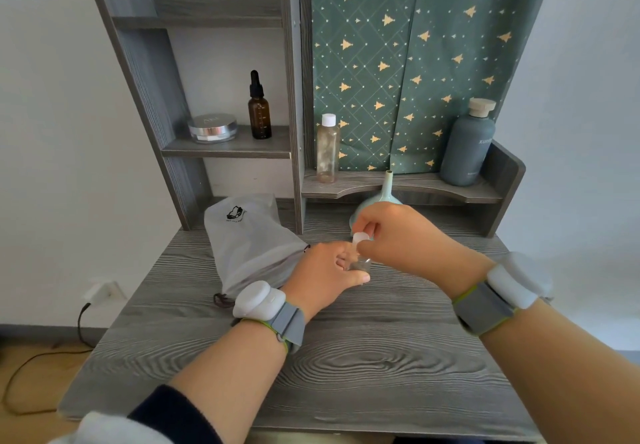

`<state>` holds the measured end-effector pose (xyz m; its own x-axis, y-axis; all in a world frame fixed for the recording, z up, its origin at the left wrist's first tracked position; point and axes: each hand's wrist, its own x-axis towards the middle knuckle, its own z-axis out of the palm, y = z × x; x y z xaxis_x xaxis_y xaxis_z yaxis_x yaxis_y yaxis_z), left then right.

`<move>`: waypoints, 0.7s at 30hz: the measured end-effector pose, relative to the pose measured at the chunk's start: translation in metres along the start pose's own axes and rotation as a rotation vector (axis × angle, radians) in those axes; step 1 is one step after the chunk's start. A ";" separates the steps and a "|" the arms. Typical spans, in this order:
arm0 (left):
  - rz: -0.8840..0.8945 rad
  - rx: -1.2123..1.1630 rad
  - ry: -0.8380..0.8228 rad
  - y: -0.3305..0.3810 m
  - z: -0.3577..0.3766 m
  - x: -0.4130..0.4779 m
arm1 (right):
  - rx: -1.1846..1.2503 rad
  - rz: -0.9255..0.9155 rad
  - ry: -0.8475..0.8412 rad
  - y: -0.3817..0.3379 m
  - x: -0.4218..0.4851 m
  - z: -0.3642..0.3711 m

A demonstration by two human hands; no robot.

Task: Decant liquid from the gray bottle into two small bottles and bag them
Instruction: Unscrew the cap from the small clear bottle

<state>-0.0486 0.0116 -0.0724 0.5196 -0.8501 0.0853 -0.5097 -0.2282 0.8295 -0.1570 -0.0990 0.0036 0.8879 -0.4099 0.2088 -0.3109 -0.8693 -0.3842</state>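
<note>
On the desk, my left hand (325,272) grips a small clear bottle (360,264) around its body. My right hand (398,235) pinches the bottle's white cap (360,237) from above. Both hands hide most of the bottle. The gray bottle (469,147) with a beige cap stands capped on the right shelf. A pale green funnel (386,190) rests upside down just behind my right hand. A gray drawstring bag (249,242) lies on the desk to the left of my hands. A taller clear bottle (327,149) with a white cap stands on the low shelf.
A brown dropper bottle (259,107) and a round silver tin (213,127) sit on the left shelf. A green patterned cloth (415,62) hangs behind the shelf. The wood-grain desk (346,367) stretches toward me. A cable (81,325) runs from a wall socket at the left.
</note>
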 end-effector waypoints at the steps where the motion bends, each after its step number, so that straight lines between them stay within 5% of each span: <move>1: 0.002 -0.011 -0.001 0.000 0.000 -0.001 | 0.019 -0.003 0.017 0.000 0.002 -0.001; 11: 0.008 0.018 0.000 0.004 -0.002 -0.002 | 0.091 0.050 0.300 0.009 0.061 0.001; 21: 0.035 0.019 0.012 -0.002 -0.002 0.001 | -0.044 0.146 0.264 0.020 0.103 0.012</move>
<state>-0.0462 0.0121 -0.0730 0.5097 -0.8519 0.1205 -0.5402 -0.2079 0.8154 -0.0676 -0.1554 0.0062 0.7158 -0.5841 0.3827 -0.4485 -0.8046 -0.3892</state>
